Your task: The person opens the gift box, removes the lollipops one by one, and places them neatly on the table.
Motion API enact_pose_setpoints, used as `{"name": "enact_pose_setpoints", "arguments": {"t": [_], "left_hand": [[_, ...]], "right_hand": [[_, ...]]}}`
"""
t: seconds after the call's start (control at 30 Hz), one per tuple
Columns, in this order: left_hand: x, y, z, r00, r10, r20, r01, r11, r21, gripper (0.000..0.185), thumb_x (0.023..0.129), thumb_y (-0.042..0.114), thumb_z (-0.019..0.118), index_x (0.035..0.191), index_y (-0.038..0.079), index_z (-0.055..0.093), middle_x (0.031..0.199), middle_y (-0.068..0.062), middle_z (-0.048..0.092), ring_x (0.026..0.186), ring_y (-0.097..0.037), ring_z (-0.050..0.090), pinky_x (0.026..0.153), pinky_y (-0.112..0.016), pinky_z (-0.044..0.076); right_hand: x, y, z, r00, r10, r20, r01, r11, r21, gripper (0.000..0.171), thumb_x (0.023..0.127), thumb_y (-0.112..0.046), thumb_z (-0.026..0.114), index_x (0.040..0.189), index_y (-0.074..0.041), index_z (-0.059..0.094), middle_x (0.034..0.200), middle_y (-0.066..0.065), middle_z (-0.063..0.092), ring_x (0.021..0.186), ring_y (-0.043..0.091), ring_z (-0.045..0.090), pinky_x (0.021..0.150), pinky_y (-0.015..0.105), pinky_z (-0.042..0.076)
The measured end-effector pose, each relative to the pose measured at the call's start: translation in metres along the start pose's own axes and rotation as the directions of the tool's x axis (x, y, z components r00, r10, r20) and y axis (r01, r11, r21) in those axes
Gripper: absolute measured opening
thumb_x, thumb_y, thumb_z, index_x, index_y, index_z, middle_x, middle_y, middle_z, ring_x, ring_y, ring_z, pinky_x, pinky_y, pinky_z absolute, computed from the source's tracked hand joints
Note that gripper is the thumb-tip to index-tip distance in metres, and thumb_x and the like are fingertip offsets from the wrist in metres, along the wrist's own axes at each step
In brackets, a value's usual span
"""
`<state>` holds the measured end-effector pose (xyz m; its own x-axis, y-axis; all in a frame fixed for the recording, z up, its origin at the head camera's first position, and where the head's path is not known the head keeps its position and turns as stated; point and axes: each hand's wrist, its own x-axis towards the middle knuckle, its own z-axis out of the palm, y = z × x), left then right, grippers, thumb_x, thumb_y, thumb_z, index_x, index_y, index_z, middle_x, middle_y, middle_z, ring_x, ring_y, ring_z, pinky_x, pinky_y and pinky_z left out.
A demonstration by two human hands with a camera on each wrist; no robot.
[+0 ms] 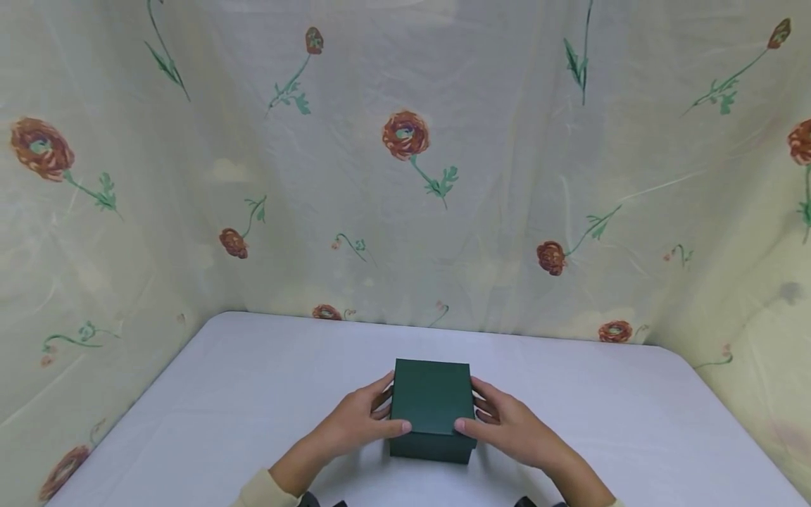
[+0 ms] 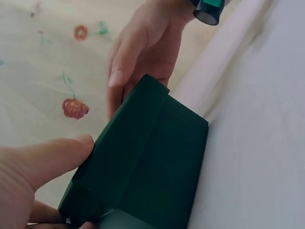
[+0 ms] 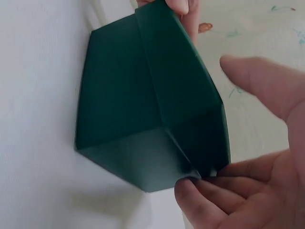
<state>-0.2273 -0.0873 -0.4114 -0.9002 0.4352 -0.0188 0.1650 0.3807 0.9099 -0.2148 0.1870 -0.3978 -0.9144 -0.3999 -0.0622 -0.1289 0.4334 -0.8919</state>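
A dark green box (image 1: 431, 445) with a lid (image 1: 433, 398) of the same colour sits on the white table. My left hand (image 1: 361, 420) holds the lid from the left, its thumb (image 2: 71, 150) at the top edge and its fingers along the side. From the right, my right hand (image 1: 510, 426) has its fingertips (image 3: 188, 188) at the lid's lower rim. Its thumb (image 3: 252, 78) stands a little off the lid in the right wrist view. The lid covers the box, so the inside is hidden.
The white tabletop (image 1: 285, 373) spreads around the box, with rounded far corners. A pale curtain (image 1: 494, 232) printed with red flowers hangs behind the table and on both sides. A dark band with a camera (image 2: 208, 12) is on the right wrist.
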Motion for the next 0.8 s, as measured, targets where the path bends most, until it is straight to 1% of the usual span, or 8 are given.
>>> {"name": "enact_pose_setpoints", "arguments": {"t": [0.1, 0.17, 0.27, 0.37, 0.57, 0.8], "left_hand": [[0.0, 0.001, 0.0, 1.0, -0.011, -0.014, 0.011, 1.0, 0.003, 0.099, 0.078, 0.038, 0.08, 0.153, 0.007, 0.024, 0.155, -0.015, 0.029, 0.137, -0.033, 0.037, 0.103, -0.041, 0.042], [0.0, 0.002, 0.0, 1.0, -0.004, -0.019, 0.004, 1.0, -0.005, 0.099, 0.078, 0.038, 0.08, 0.153, 0.008, 0.024, 0.155, -0.014, 0.028, 0.137, -0.033, 0.037, 0.102, -0.041, 0.042], [-0.001, 0.005, -0.001, 1.0, 0.013, -0.025, -0.013, 1.0, -0.003, 0.098, 0.078, 0.038, 0.08, 0.153, 0.008, 0.024, 0.156, -0.013, 0.028, 0.137, -0.033, 0.037, 0.101, -0.04, 0.043], [-0.001, 0.007, -0.001, 0.999, 0.024, -0.029, -0.024, 1.0, 0.005, 0.097, 0.079, 0.038, 0.079, 0.153, 0.008, 0.024, 0.155, -0.012, 0.029, 0.136, -0.033, 0.038, 0.1, -0.04, 0.044], [-0.002, 0.01, -0.001, 0.999, 0.028, -0.03, -0.027, 1.0, 0.014, 0.096, 0.079, 0.038, 0.079, 0.153, 0.009, 0.025, 0.155, -0.012, 0.029, 0.137, -0.033, 0.038, 0.099, -0.04, 0.045], [-0.004, 0.013, -0.002, 0.999, 0.033, -0.034, -0.033, 0.999, 0.002, 0.097, 0.079, 0.037, 0.079, 0.154, 0.01, 0.024, 0.156, -0.011, 0.029, 0.136, -0.034, 0.038, 0.099, -0.039, 0.045]], "right_hand": [[0.001, -0.003, 0.002, 0.999, 0.026, -0.047, -0.027, 1.0, -0.008, 0.083, 0.089, -0.037, 0.068, 0.15, 0.001, 0.026, 0.153, 0.023, 0.03, 0.133, 0.042, 0.039, 0.098, 0.046, 0.045], [0.002, -0.005, 0.004, 0.995, 0.035, -0.097, -0.038, 0.999, -0.029, 0.081, 0.088, -0.038, 0.069, 0.149, 0.0, 0.031, 0.15, 0.022, 0.036, 0.131, 0.041, 0.043, 0.095, 0.046, 0.048], [0.001, -0.007, 0.007, 0.984, 0.042, -0.176, -0.052, 0.997, -0.053, 0.077, 0.087, -0.038, 0.07, 0.146, -0.002, 0.038, 0.143, 0.02, 0.046, 0.124, 0.038, 0.052, 0.09, 0.045, 0.052], [0.001, -0.01, 0.01, 0.97, 0.059, -0.237, -0.074, 0.996, -0.058, 0.073, 0.085, -0.037, 0.072, 0.144, -0.004, 0.043, 0.138, 0.017, 0.052, 0.116, 0.033, 0.058, 0.086, 0.043, 0.055], [0.0, -0.016, 0.012, 0.956, 0.081, -0.283, -0.103, 0.993, -0.064, 0.071, 0.083, -0.034, 0.074, 0.141, -0.003, 0.047, 0.131, 0.018, 0.057, 0.108, 0.031, 0.064, 0.081, 0.043, 0.056], [-0.002, -0.022, 0.011, 0.95, 0.085, -0.3, -0.103, 0.994, -0.044, 0.071, 0.082, -0.032, 0.076, 0.14, -0.003, 0.048, 0.127, 0.017, 0.06, 0.107, 0.031, 0.063, 0.079, 0.042, 0.057]]}}
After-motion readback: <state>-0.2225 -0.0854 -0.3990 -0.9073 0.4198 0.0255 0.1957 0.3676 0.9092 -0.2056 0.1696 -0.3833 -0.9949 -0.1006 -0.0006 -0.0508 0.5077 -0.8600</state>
